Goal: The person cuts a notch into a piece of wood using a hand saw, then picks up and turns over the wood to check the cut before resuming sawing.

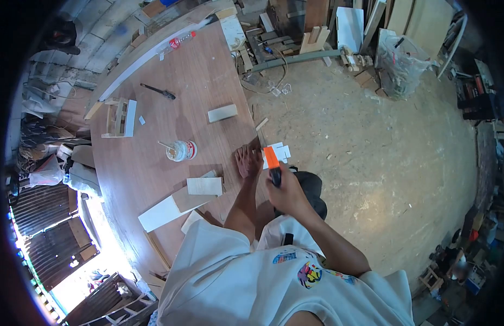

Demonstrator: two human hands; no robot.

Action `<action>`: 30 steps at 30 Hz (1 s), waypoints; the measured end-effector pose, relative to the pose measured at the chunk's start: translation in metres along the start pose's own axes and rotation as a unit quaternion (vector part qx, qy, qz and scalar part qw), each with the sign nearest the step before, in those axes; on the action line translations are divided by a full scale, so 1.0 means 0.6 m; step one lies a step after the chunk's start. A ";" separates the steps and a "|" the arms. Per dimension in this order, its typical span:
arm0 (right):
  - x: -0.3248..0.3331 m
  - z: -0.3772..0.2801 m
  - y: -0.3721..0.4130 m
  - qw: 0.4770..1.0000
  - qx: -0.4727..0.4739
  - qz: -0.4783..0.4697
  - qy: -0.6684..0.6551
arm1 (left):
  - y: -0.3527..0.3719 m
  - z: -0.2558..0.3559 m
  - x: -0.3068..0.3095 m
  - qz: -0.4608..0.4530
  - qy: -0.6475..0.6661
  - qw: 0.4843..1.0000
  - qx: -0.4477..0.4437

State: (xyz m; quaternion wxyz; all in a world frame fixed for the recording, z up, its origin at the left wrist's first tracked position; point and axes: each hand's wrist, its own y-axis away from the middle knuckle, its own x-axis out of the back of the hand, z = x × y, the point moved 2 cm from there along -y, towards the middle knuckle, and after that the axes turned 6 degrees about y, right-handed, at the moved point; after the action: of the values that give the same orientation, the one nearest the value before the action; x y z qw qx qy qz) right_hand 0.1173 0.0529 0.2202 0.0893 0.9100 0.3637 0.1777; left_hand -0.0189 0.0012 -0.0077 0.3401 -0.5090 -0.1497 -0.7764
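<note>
My right hand point(290, 191) is wrapped round the black handle of a tool with a flat orange front part point(271, 157), held just off the table's right edge; its exact kind does not show. Spread on the wooden tabletop point(208, 70), close to that edge, is my left hand point(248, 161), palm down with nothing in it. White flat pieces point(283, 151) show behind the orange part. Left of my left hand stands an open white jar point(181, 151) with a stick in it. A pale wood block point(222, 113) lies farther up the table.
Near my left forearm, another block point(204, 186) rests on a long white-faced board point(159, 214). A small wooden frame point(120, 118), a dark slim tool point(158, 91) and a red-labelled bottle point(181, 39) are farther off. Wood scraps and a plastic bag point(404, 68) line the far wall.
</note>
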 end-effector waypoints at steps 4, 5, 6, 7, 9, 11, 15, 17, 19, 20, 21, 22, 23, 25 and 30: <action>0.009 -0.004 0.038 1.000 -0.003 0.020 0.006 | 0.001 -0.001 -0.009 -0.001 -0.026 1.000 -0.016; -0.008 0.041 0.022 0.998 0.011 0.043 0.044 | 0.003 -0.002 -0.007 -0.003 -0.011 1.000 -0.018; -0.029 0.093 -0.020 0.998 -0.021 0.037 0.035 | 0.001 0.003 0.004 -0.017 0.011 1.000 -0.023; -0.045 0.111 -0.051 0.999 -0.020 0.035 0.036 | 0.006 0.000 0.001 -0.015 0.010 1.000 -0.022; -0.073 0.120 -0.099 0.994 -0.019 0.047 0.093 | 0.009 -0.028 -0.028 0.011 -0.057 0.998 -0.033; -0.037 0.058 -0.061 0.996 -0.040 0.046 0.067 | 0.009 -0.038 -0.049 0.049 -0.084 0.994 -0.053; -0.001 0.036 0.024 1.000 -0.018 0.017 0.005 | 0.004 -0.010 -0.016 -0.021 -0.005 1.000 0.015; -0.010 0.059 0.014 0.999 -0.005 0.034 -0.007 | 0.012 -0.026 -0.040 0.012 0.041 0.999 -0.013; -0.035 0.070 -0.019 0.999 -0.028 0.007 0.025 | 0.003 -0.016 -0.022 0.030 0.043 0.998 -0.024; -0.044 0.076 -0.027 0.997 -0.045 -0.013 0.058 | 0.001 -0.017 -0.025 0.038 0.007 0.999 -0.026; -0.039 0.073 -0.014 0.997 -0.051 -0.013 0.056 | 0.011 -0.018 -0.028 0.041 -0.028 0.998 -0.028; -0.021 0.050 -0.001 0.999 -0.049 -0.003 0.024 | 0.011 -0.006 -0.013 0.037 -0.027 0.999 -0.029; 0.001 0.024 0.006 0.999 -0.039 0.005 -0.005 | -0.002 0.006 0.000 0.011 0.005 1.000 -0.010; 0.031 -0.029 0.065 0.998 -0.064 -0.011 -0.014 | 0.028 -0.008 -0.014 -0.034 0.034 0.999 0.018; -0.010 0.087 -0.017 0.999 0.002 0.026 0.027 | 0.012 -0.040 -0.048 -0.078 0.185 0.976 0.087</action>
State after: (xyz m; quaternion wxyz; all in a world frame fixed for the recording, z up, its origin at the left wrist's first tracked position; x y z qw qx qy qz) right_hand 0.1271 0.0545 0.1674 0.0733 0.9142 0.3427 0.2035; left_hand -0.0237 -0.0070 -0.0446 0.3429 -0.3119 -0.1906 -0.8653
